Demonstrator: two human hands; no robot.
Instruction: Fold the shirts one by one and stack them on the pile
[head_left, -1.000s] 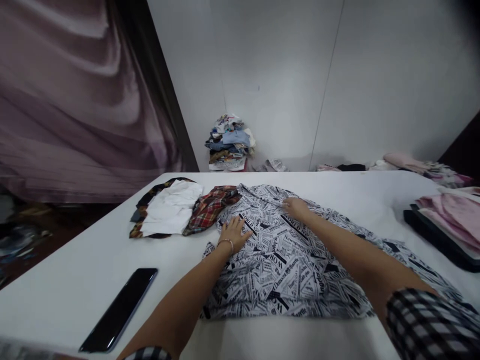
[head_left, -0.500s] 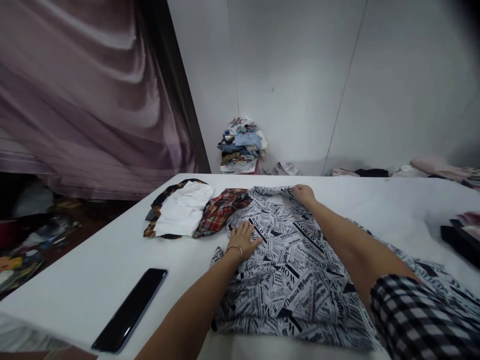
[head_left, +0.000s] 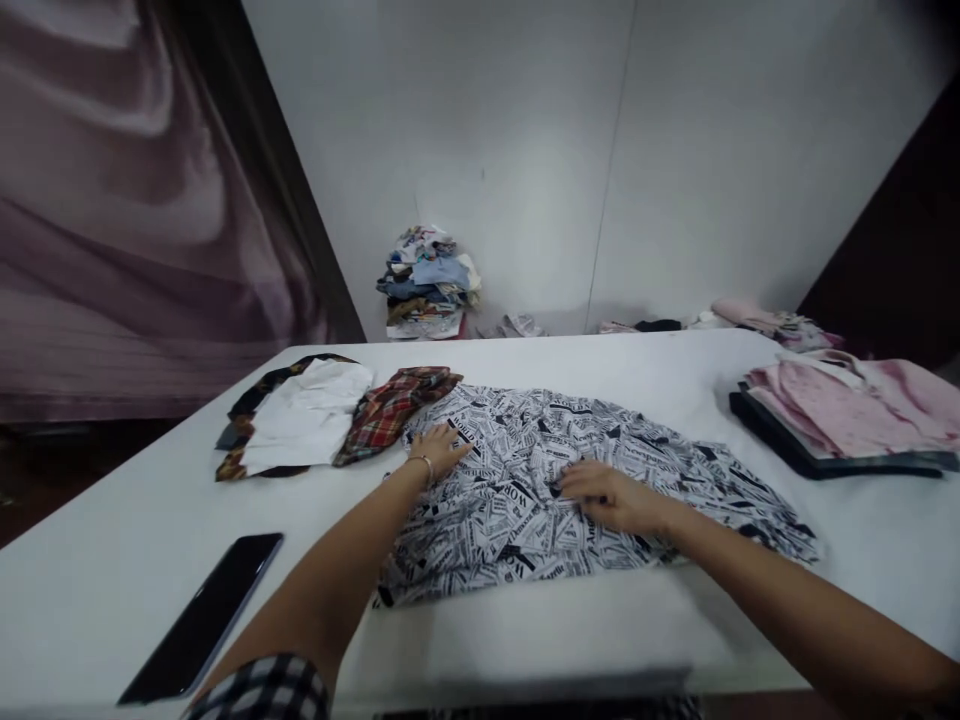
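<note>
A garment in black-and-white newspaper print [head_left: 517, 500] lies spread across the table in front of me, with creases in it. My left hand [head_left: 440, 452] rests flat on its upper left part, fingers apart, a thin bracelet at the wrist. On the middle of the cloth is my right hand [head_left: 615, 497], its fingers loosely bent and slightly apart, touching the fabric without visibly gripping it. Past my left hand, a red plaid cloth [head_left: 394, 412] touches or nearly touches the printed garment's edge.
A white cloth [head_left: 307, 415] lies over dark patterned clothes at left. A black phone [head_left: 206, 615] is near the white table's [head_left: 82, 570] left front. Folded pink clothes [head_left: 855, 405] sit on dark ones at right. Behind the table rises a clothes pile [head_left: 427, 285] by the wall.
My right hand has let go of the garment's far edge and come back to its middle. That raised edge now lies down. The view has swung right, showing more of the pink stack.
</note>
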